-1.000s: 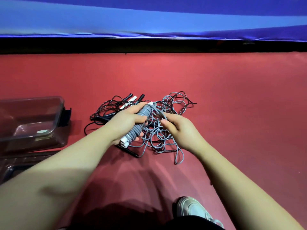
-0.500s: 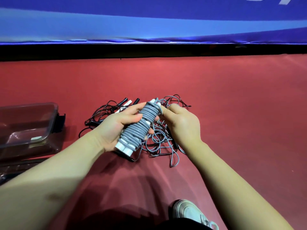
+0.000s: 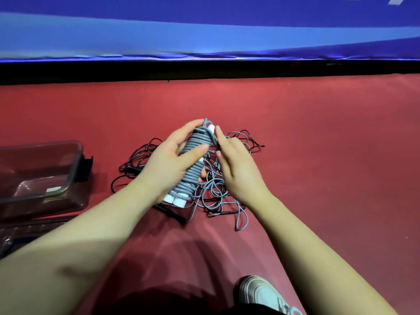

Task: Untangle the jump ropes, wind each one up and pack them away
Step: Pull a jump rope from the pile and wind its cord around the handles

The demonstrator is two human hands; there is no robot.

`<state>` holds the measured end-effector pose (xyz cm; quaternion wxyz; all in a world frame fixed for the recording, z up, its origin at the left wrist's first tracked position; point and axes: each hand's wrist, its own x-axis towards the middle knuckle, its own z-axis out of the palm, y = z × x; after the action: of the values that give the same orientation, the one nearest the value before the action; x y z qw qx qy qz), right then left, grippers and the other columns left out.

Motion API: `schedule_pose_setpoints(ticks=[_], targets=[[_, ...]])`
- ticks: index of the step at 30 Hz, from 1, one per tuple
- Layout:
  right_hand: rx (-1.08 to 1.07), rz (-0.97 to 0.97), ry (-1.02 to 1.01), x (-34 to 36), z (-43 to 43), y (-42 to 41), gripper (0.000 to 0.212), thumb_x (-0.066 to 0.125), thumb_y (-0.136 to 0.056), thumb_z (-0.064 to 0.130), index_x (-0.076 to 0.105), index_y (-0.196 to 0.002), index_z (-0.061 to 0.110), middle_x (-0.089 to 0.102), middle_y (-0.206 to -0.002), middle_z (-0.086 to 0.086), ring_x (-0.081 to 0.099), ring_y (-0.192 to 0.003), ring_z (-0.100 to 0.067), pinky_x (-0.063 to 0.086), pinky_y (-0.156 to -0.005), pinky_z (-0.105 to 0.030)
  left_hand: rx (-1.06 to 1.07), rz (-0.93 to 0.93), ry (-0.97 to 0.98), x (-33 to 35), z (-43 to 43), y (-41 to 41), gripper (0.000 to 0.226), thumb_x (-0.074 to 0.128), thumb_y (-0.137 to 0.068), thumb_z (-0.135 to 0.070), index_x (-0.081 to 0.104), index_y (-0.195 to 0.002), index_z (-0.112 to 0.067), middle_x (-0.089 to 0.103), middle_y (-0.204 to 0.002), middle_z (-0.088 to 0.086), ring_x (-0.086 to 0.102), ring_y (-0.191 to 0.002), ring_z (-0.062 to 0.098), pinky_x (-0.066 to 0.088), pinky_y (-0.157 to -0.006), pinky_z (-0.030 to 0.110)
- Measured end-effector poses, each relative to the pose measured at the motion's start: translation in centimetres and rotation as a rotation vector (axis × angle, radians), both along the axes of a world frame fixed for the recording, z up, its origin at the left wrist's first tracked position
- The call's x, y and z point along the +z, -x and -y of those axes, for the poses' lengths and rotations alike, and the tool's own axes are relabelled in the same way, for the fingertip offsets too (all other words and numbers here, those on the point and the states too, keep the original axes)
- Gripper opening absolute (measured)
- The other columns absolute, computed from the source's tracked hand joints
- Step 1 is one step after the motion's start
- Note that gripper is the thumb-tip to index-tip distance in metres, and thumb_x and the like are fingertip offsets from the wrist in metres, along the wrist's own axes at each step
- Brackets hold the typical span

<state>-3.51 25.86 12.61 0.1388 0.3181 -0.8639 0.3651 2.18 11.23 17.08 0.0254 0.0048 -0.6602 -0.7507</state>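
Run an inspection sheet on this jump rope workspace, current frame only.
Surface: red floor, with ropes lying on it.
Job's things: wound grey jump rope, white handle ends showing, in hand; tangled pile of grey and black ropes beneath it; clear plastic container at left, open, no rope seen in it.
Clutter: nothing seen.
Hands: left hand grips the wound rope; right hand is open, fingers straight beside the bundle's top end.
Cables: nothing seen apart from the ropes.
Surroundings: blue barrier along the far edge; the person's shoe at bottom.
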Motion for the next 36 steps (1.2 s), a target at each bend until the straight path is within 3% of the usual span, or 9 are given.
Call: schedule_pose_setpoints(ticks=[2, 5, 7, 12, 17, 22, 25, 30, 36], targets=[[0.083, 0.468, 0.508, 0.8, 0.3, -0.4, 0.034, 0.041, -0.098, 0.015, 0.053, -0.129, 0.019, 0.060, -0.089, 0.000, 0.053, -0.082, -0.009, 0.042, -0.081, -0.018, -0.021, -0.034, 0.022, 0.2, 0.4, 0.0, 0.045, 0.059, -0.086, -0.010, 0.054, -0.122, -0.037, 0.064, -0.109, -0.001, 0.061, -0.061, 0.016, 0.056, -0.055, 0.029], [0.062, 1.125, 1.341, 2.2, 0.8, -0.2, 0.013, 0.048, -0.093, 0.005, 0.059, -0.093, 0.011, 0.060, -0.063, 0.002, 0.049, -0.050, -0.002, 0.039, -0.050, -0.011, -0.085, -0.069, 0.043, 0.4, 0.2, -0.3, 0.045, 0.061, -0.079, -0.018, 0.056, -0.118, -0.041, 0.058, -0.111, 0.005, 0.062, -0.062, 0.017, 0.055, -0.056, 0.029], [0.046, 1.383, 1.577, 2.8, 1.1, -0.5, 0.005, 0.058, -0.084, 0.009, 0.057, -0.080, 0.007, 0.060, -0.060, 0.000, 0.050, -0.045, -0.003, 0.038, -0.043, -0.010, -0.099, -0.083, 0.047, 0.3, 0.1, -0.2, 0.045, 0.061, -0.076, -0.020, 0.057, -0.116, -0.042, 0.060, -0.108, -0.001, 0.062, -0.062, 0.018, 0.057, -0.058, 0.031], [-0.047, 1.545, 1.637, 4.6, 0.9, -0.4, 0.015, 0.063, -0.081, 0.015, 0.062, -0.075, 0.001, 0.067, -0.068, -0.010, 0.066, -0.064, -0.021, 0.057, -0.065, -0.030, -0.086, -0.200, 0.440, -0.3, 0.6, -0.1, 0.050, 0.070, -0.080, -0.027, 0.053, -0.116, -0.057, 0.061, -0.114, -0.025, 0.064, -0.086, -0.001, 0.051, -0.084, 0.021], [-0.056, 1.659, 1.838, 4.7, -0.1, 0.5, 0.011, 0.042, -0.095, 0.001, 0.051, -0.101, -0.003, 0.055, -0.074, -0.012, 0.052, -0.052, -0.014, 0.048, -0.039, -0.022, -0.077, -0.239, 0.670, -0.2, -0.2, -0.2, 0.048, 0.061, -0.080, -0.031, 0.045, -0.118, -0.055, 0.045, -0.115, -0.052, 0.049, -0.106, -0.021, 0.031, -0.096, 0.003], [0.037, 1.431, 1.333, 4.1, -1.0, -0.2, 0.020, 0.026, -0.099, -0.001, 0.031, -0.081, 0.006, 0.053, -0.057, -0.008, 0.033, -0.053, -0.008, 0.029, -0.043, -0.016, -0.054, -0.227, 0.719, -1.0, -0.9, -0.7, 0.054, 0.068, -0.085, -0.018, 0.044, -0.113, -0.057, 0.043, -0.102, -0.056, 0.047, -0.092, -0.030, 0.032, -0.087, -0.002], [0.169, 1.282, 1.129, 4.1, -1.6, -0.2, 0.017, 0.029, -0.095, -0.008, 0.029, -0.102, 0.006, 0.052, -0.080, -0.010, 0.041, -0.061, -0.009, 0.035, -0.048, -0.016, 0.005, -0.224, 0.701, -1.0, -1.1, -0.5, 0.052, 0.067, -0.086, -0.016, 0.046, -0.116, -0.053, 0.044, -0.109, -0.050, 0.051, -0.087, -0.026, 0.035, -0.080, -0.003], [0.089, 1.208, 1.221, 2.7, -2.5, -0.2, 0.050, 0.036, -0.092, -0.013, 0.030, -0.139, 0.004, 0.058, -0.121, -0.017, 0.064, -0.083, -0.007, 0.053, -0.069, -0.014, 0.139, -0.236, 0.718, -0.6, -0.6, 0.1, 0.047, 0.066, -0.086, -0.013, 0.052, -0.125, -0.037, 0.042, -0.115, -0.038, 0.042, -0.099, -0.029, 0.025, -0.082, -0.009], [-0.203, 1.460, 1.714, 2.7, -1.9, 0.0, 0.022, 0.055, -0.089, 0.009, 0.065, -0.076, -0.005, 0.070, -0.067, -0.011, 0.068, -0.055, -0.015, 0.057, -0.059, -0.024, 0.155, -0.146, 1.018, -1.3, -0.3, 0.2, 0.050, 0.061, -0.089, -0.032, 0.045, -0.133, -0.050, 0.058, -0.109, -0.010, 0.051, -0.114, 0.014, 0.040, -0.093, 0.025]])
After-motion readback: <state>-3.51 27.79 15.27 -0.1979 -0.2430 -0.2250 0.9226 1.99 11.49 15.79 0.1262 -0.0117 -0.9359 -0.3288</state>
